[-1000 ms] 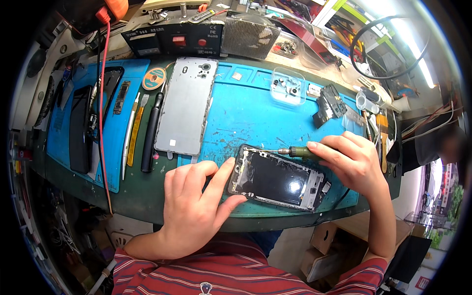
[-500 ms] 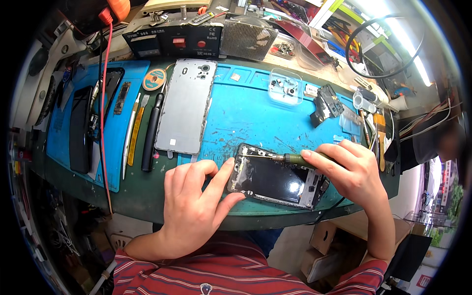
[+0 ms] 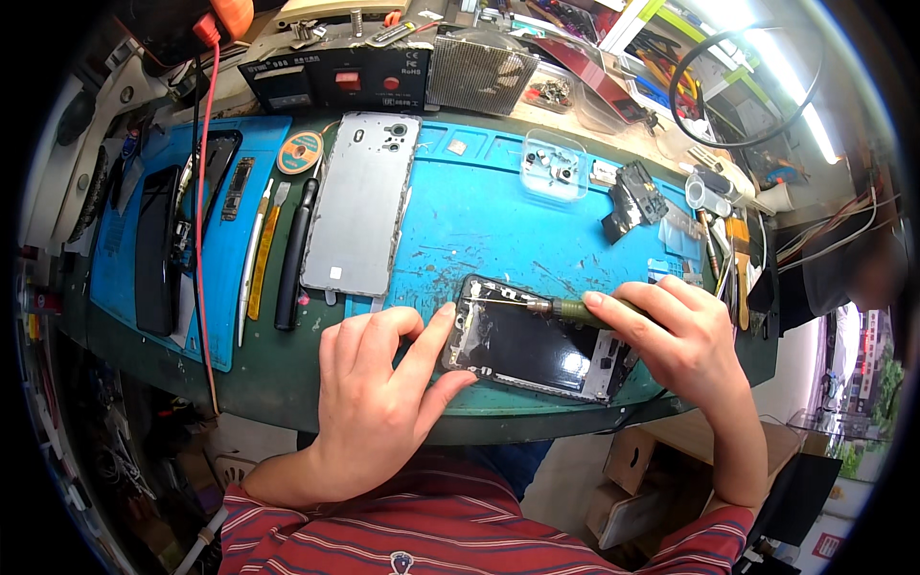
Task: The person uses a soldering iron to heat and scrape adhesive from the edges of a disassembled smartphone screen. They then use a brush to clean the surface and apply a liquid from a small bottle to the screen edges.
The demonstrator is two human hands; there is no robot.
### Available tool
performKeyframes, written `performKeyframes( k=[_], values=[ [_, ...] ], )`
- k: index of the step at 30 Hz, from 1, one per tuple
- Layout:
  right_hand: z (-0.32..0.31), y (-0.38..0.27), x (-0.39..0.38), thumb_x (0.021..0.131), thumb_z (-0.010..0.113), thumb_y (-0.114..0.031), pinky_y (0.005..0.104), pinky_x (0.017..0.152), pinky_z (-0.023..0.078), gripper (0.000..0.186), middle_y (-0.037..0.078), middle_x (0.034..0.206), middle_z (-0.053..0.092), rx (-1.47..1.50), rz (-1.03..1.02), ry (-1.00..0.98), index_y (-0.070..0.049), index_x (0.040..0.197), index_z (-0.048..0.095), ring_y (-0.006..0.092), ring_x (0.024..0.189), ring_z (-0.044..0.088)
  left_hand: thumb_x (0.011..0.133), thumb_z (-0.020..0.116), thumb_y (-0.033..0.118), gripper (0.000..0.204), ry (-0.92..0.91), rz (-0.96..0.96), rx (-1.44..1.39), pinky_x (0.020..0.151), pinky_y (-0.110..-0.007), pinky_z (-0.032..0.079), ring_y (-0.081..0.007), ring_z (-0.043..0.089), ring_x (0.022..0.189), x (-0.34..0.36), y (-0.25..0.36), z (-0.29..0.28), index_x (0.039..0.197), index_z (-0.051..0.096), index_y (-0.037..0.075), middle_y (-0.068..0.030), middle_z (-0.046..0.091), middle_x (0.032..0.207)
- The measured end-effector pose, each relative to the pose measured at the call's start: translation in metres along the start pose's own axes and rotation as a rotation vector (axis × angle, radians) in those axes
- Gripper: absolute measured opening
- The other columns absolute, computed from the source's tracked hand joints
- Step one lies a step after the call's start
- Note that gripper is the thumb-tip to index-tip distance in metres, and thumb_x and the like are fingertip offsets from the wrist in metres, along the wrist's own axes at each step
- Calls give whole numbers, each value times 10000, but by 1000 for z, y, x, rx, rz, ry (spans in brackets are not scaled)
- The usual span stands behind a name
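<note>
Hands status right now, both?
Left hand: open, thumb and index finger spread at the left end of the opened phone, no tool.
Right hand: closed around the green handle of a thin tool.

The striped red shirt (image 3: 498, 527) has short sleeves (image 3: 707, 541) and a small chest emblem (image 3: 402, 563)

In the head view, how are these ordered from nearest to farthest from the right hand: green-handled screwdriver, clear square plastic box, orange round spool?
1. Green-handled screwdriver: held in the right hand.
2. Clear plastic box: left, farther back.
3. Orange spool: far left.
</note>
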State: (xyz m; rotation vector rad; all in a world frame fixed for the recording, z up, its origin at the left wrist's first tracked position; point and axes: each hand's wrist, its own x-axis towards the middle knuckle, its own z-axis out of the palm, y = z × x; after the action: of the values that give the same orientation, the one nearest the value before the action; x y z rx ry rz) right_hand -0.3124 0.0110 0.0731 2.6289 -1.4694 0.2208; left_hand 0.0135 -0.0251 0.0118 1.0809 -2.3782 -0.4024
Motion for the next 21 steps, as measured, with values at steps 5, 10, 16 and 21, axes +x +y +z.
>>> performKeyframes(
  k=[5,10,16,21],
  values=[
    [-7,-7,2,806,724,-86,325,654,539,634,-19,1041,698,-11,5,-16,-244,1419,765,176,788,613,843,909,283,603,3,2,5,922,-444,423,-271,551,1049,0,0,-1,1373,742,48,-57,585,1133],
    [-4,-3,0,797,724,-76,327,648,538,643,-15,1045,698,4,23,4,-237,1418,765,178,772,603,844,909,282,600,3,2,5,923,-445,424,-273,553,1054,0,0,0,1371,743,47,-60,589,1140],
    [-7,-10,-1,795,733,-86,334,648,540,635,-7,1048,698,-12,24,-17,-231,1413,766,175,770,604,845,907,285,603,5,4,1,924,-446,425,-278,557,1064,-1,-1,1,1374,742,49,-62,591,1150],
    [-7,-13,-2,820,749,-100,335,651,542,609,-4,1058,700,0,43,-12,-228,1415,764,176,779,615,846,907,288,601,9,4,9,925,-445,425,-277,557,1064,-1,0,1,1374,743,51,-62,591,1149]
  ],
)
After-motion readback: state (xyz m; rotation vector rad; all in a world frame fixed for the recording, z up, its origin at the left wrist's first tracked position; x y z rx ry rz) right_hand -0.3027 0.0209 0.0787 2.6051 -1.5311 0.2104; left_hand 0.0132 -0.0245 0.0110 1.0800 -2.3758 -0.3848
